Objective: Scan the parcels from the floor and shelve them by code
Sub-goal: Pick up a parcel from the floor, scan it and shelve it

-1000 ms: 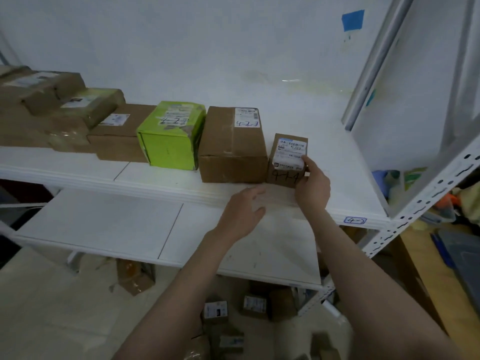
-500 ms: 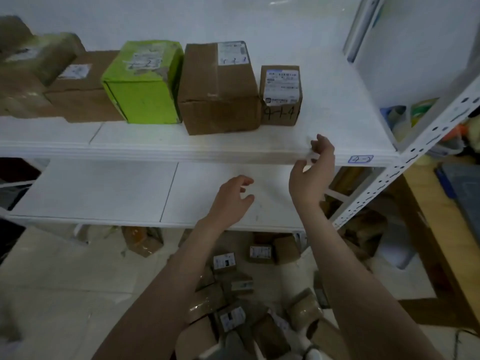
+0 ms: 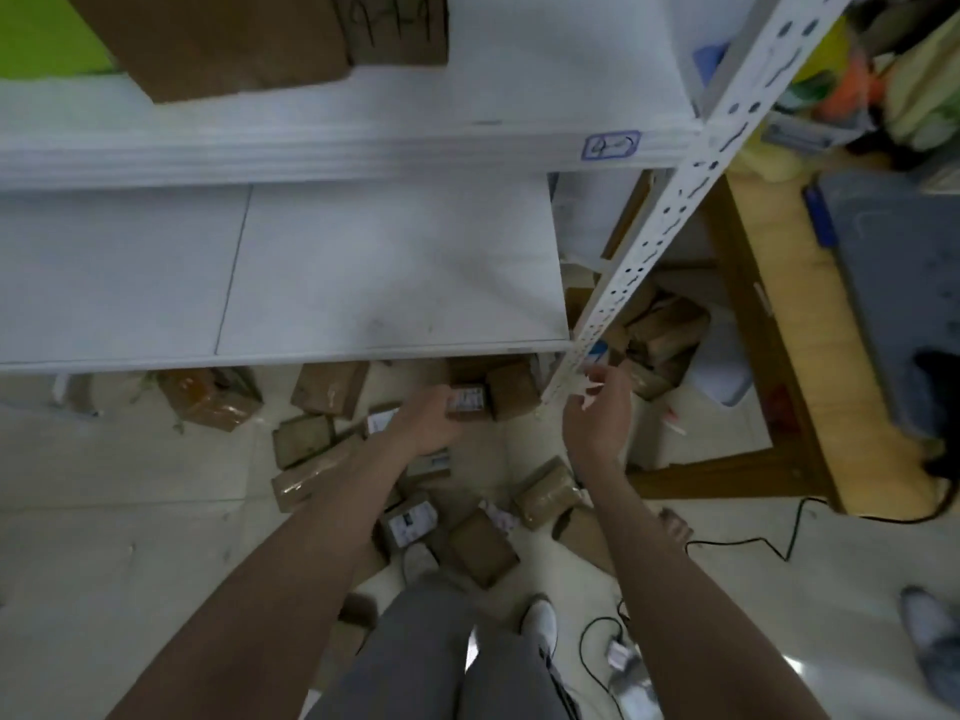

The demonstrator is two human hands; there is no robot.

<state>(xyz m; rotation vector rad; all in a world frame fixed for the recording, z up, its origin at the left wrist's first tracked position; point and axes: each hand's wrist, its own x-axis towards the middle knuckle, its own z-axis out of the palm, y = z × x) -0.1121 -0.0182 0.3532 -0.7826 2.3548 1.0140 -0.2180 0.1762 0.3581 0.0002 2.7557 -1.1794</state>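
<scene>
Several brown parcels lie scattered on the floor (image 3: 130, 511) below the white rack. My left hand (image 3: 427, 422) reaches down to a small parcel with a white label (image 3: 469, 401); its fingers are hidden behind the knuckles, so a grip cannot be told. My right hand (image 3: 597, 420) hangs beside the rack post (image 3: 670, 226) with fingers loosely spread and something small and white at the fingertips. On the upper shelf (image 3: 519, 96) stand the small box marked 4-4-4 (image 3: 395, 28), a bigger brown box (image 3: 223, 39) and a green box (image 3: 47, 33).
The upper shelf's edge carries a blue-framed tag (image 3: 610, 146). The lower shelf (image 3: 363, 267) is bare. A wooden table (image 3: 769, 314) stands at the right, with cables (image 3: 753, 543) on the floor. My legs (image 3: 441, 662) are at the bottom; another person's shoe (image 3: 930, 631) shows at the right.
My right hand let go of the 4-4-4 box on the upper shelf. My view tipped down to the floor, and both hands dropped toward the parcels, the left one furthest.
</scene>
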